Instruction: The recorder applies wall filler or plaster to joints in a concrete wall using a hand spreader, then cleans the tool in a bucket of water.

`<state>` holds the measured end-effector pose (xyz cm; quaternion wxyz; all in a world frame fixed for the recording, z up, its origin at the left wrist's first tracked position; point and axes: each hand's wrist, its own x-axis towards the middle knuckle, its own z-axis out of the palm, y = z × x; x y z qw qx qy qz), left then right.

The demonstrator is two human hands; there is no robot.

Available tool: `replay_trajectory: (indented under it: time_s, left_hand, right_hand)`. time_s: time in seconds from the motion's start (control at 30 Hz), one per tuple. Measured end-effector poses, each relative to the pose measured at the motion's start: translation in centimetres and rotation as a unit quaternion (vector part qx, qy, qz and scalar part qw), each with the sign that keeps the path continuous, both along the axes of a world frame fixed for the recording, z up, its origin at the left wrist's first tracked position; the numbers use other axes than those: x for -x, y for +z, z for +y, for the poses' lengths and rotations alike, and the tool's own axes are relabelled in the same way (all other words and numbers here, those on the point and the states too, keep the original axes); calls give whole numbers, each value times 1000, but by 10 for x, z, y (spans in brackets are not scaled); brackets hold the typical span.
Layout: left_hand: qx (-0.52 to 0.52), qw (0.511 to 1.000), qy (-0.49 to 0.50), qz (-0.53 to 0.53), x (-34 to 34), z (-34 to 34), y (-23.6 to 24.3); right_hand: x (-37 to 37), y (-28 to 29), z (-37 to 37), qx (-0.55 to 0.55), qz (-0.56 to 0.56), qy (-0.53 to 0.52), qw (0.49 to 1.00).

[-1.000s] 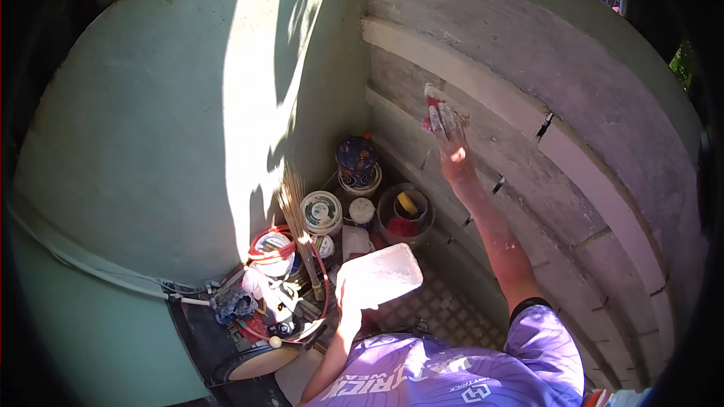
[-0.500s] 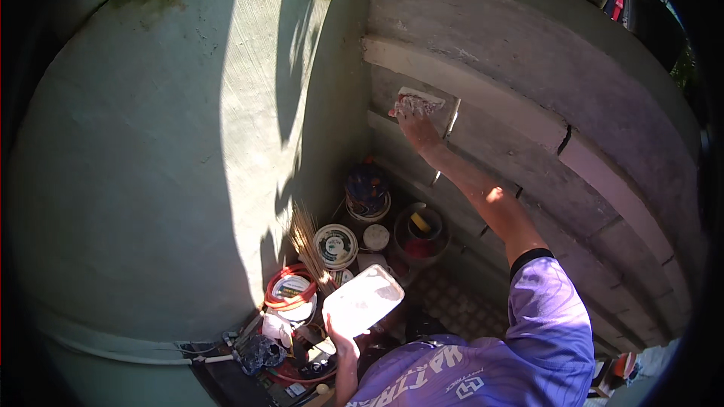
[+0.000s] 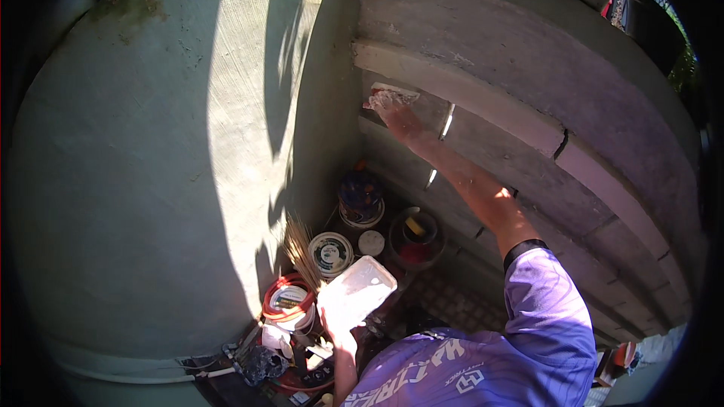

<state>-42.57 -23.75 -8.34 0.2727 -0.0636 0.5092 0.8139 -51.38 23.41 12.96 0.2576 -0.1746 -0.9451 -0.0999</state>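
My right arm reaches up to the grey block wall (image 3: 483, 124) near the corner. In my right hand (image 3: 391, 113), smeared with white paste, is a flat white-edged spreader (image 3: 405, 93) with some red on it. It lies against the wall below a protruding ledge (image 3: 460, 90); the fingers partly hide its grip. Low in front of me, my left hand (image 3: 338, 333) closes round the side of a shallow white plastic tray (image 3: 369, 286). Whitish paste shows inside the tilted tray, though bright sun washes out part of it.
Below stand a lidded white tub (image 3: 330, 253), a bucket with a coiled red hose (image 3: 289, 298), a dark patterned round thing (image 3: 359, 194) and a basin holding a yellow-handled item (image 3: 415, 227). Thin sticks (image 3: 301, 245) lean nearby. A smooth green wall (image 3: 136, 181) rises at left.
My right hand and the spreader have slid left along the wall, closer to the corner. The tray stays in my left hand, almost unmoved. The whole view has shifted slightly.
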Motion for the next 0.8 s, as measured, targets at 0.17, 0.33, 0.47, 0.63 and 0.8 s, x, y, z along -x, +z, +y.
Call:
replay_trajectory:
  time_s: [0.17,0.33,0.47,0.63,0.8]
  left_hand:
    - [-5,1000,-5,-2,5,8,-1]
    - [-8,1000,-11,-5,10,11,-2]
    - [-11,1000,-12,-9,12,12,-3]
    - [-11,1000,-12,-8,13,12,-5]
    - [-11,1000,-13,-10,13,10,-6]
  right_hand:
    - [-29,27,10,-240,139,-46,960]
    - [-61,1,6,-244,111,-142,953]
    - [-71,-19,-10,-139,35,-82,986]
    - [-87,4,6,-215,132,-66,965]
    - [-82,-2,-6,-95,86,-137,982]
